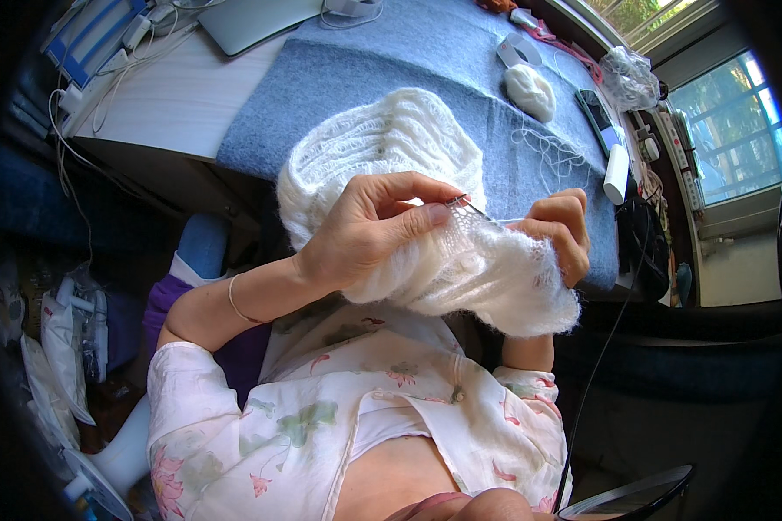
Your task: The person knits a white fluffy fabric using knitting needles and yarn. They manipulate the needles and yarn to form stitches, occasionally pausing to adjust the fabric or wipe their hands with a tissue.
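A fluffy white knitted piece (pixel 391 130) lies partly on the blue felt cloth and hangs over the table's front edge towards my lap. My left hand (pixel 378 228) pinches its upper edge between thumb and forefinger, close to the tip of a thin metal knitting needle (pixel 472 207). At the other side my right hand (pixel 557 231) has curled fingers around the work, partly hidden behind the fabric. A strand of white yarn (pixel 509 221) runs taut to the right fingers. Whatever else lies inside that fist is hidden.
On the blue felt cloth (pixel 339 71) rests a white yarn ball (pixel 530 92) with loose, tangled strands beside it. A smartphone (pixel 597 117) and a white cylindrical object (pixel 616 174) lie at the right edge. A laptop (pixel 254 23) and power strips with cables (pixel 98 91) occupy the far left.
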`<state>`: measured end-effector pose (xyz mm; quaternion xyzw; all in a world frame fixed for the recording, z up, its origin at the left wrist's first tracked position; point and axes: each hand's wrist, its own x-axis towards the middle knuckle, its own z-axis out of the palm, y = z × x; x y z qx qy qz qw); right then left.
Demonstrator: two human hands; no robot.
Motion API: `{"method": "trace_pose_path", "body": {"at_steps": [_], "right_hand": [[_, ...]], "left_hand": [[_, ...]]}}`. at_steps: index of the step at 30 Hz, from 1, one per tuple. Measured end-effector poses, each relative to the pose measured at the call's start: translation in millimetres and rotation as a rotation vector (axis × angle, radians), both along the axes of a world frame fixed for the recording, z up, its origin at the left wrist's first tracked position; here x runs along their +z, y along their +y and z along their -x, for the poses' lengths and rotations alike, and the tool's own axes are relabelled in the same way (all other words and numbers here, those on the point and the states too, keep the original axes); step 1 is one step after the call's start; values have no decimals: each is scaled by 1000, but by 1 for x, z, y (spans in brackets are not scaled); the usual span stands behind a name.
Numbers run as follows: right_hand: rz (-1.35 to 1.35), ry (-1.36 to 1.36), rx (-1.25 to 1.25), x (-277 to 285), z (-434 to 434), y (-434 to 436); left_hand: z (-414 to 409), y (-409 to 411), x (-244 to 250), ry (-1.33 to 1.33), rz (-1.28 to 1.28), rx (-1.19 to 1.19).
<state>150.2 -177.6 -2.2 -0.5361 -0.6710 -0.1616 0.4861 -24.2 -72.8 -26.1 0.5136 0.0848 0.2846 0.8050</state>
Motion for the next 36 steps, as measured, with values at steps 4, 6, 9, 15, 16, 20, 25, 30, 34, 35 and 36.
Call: {"method": "trace_pose_path", "body": {"at_steps": [4,6,9,15,16,20,25,30,34,35,36], "right_hand": [[37,10,24,-1,0,1],[44,26,33,-2,1,2],[39,42,56,-3,3,4],[52,3,65,-1,6,6],[38,-50,67,-3,4,6],[123,-138,84,-6,-3,11],[494,-3,408,-14,-3,26],[173,-89,184,-3,-8,12],[53,-81,47,4,-2,0],[49,-86,42,2,-2,0],[46,-93,35,0,-3,0]], "left_hand": [[0,1,-1,-4,20,-16],[0,1,-1,-13,15,-13],[0,1,-1,-20,5,-22],[-2,-1,-5,-1,-59,-33],[-3,-1,-6,-1,-71,-37],[-5,-8,-14,54,-171,-30],[-8,-10,-19,59,-205,-124],[-5,-7,-13,88,-85,-110],[-4,-2,-3,60,-64,-37],[-3,-1,-1,67,-64,-10],[-3,-1,-1,54,-52,2]]}}
